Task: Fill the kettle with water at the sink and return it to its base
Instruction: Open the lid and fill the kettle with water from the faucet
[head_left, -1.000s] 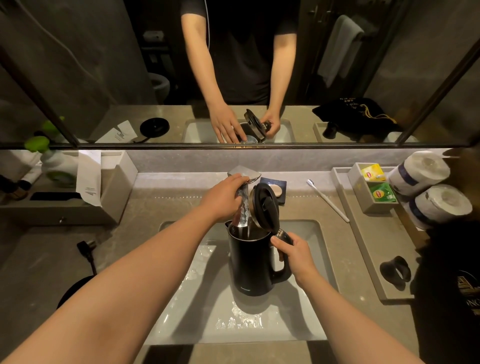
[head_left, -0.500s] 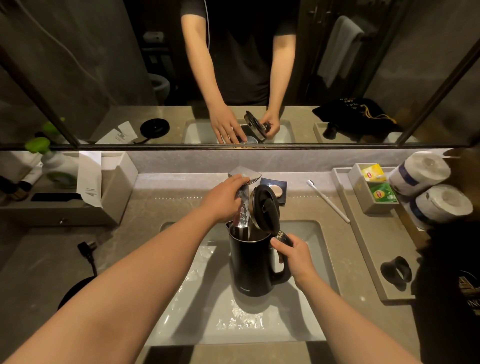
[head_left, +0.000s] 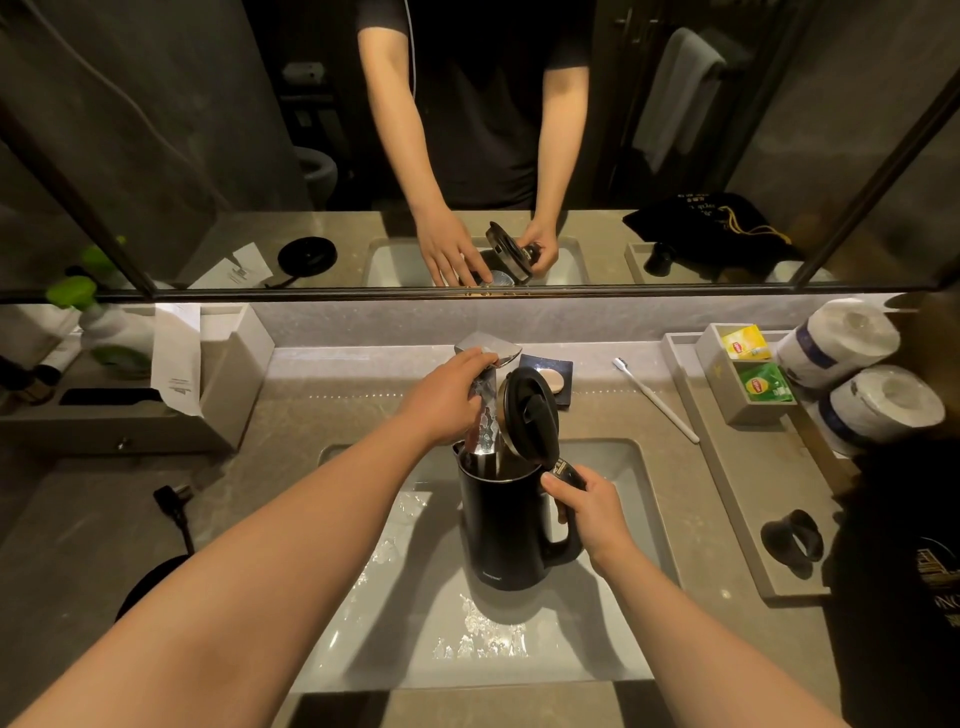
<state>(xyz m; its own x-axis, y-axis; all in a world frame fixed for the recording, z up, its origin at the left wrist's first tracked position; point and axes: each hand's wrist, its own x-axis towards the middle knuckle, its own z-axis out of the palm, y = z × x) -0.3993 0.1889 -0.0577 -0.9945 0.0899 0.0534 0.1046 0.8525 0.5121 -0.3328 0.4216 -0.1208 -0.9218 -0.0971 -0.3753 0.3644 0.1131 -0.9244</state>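
Observation:
A black kettle (head_left: 501, 525) stands in the white sink (head_left: 631, 467) with its lid (head_left: 530, 413) flipped up. My right hand (head_left: 584, 506) grips the kettle's handle. My left hand (head_left: 449, 397) rests on the chrome faucet (head_left: 488, 348), fingers over its lever. A stream of water (head_left: 483, 421) runs from the faucet into the kettle's mouth. The kettle's round black base (head_left: 150, 584) lies on the counter at the left, partly hidden by my left forearm, its plug (head_left: 174, 496) beside it.
A grey tray (head_left: 743, 483) at the right holds a tea-bag box (head_left: 748, 371) and a black ring object (head_left: 792, 540). Toilet rolls (head_left: 878, 405) stand at far right. A toothbrush (head_left: 657, 397) and soap dish (head_left: 553, 382) lie behind the sink. A mirror runs above.
Almost nothing has moved; water keeps running into the kettle, and both hands hold their places.

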